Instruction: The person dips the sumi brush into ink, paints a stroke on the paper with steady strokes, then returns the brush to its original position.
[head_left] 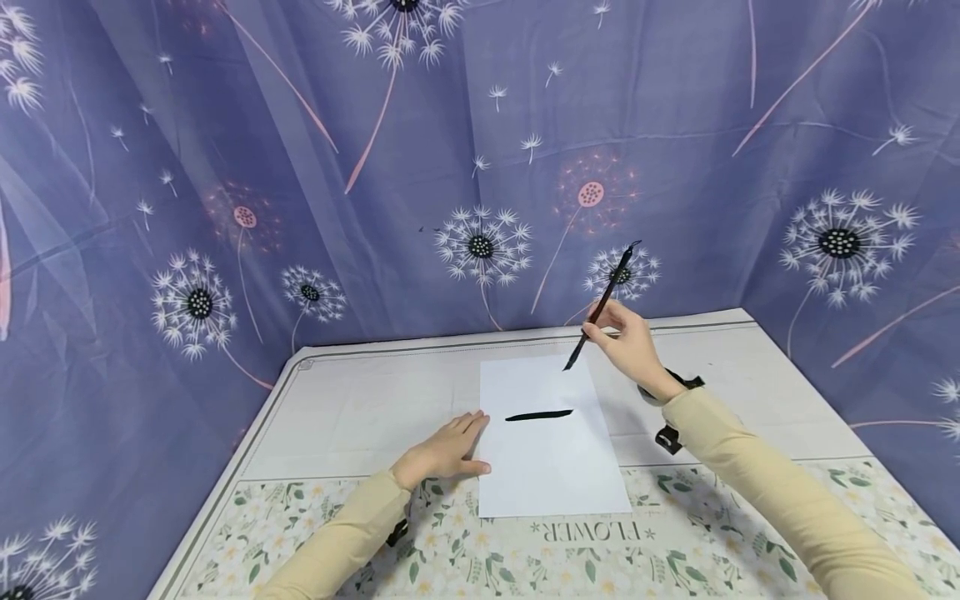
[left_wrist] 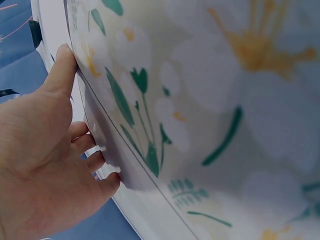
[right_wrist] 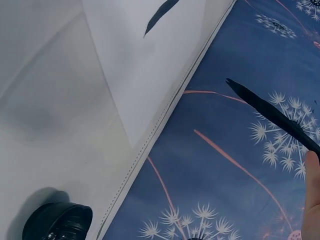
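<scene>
A sheet of white paper (head_left: 543,475) lies on the table with one thick black stroke (head_left: 538,415) across it. My right hand (head_left: 626,340) pinches a dark ink brush (head_left: 606,293), tilted with its black tip raised over the paper's upper part. In the right wrist view the brush (right_wrist: 280,116) shows at the right, with only a bit of a finger (right_wrist: 312,195) beside it. My left hand (head_left: 444,450) rests at the paper's left edge, its fingers extended. The left wrist view shows that hand (left_wrist: 42,145) with thumb and fingertips at the table surface.
The table bears a cloth (head_left: 360,408), plain white at the back and flower-printed in front. A blue dandelion curtain (head_left: 420,150) hangs behind and at both sides. A black object (right_wrist: 60,220) rests on the cloth in the right wrist view.
</scene>
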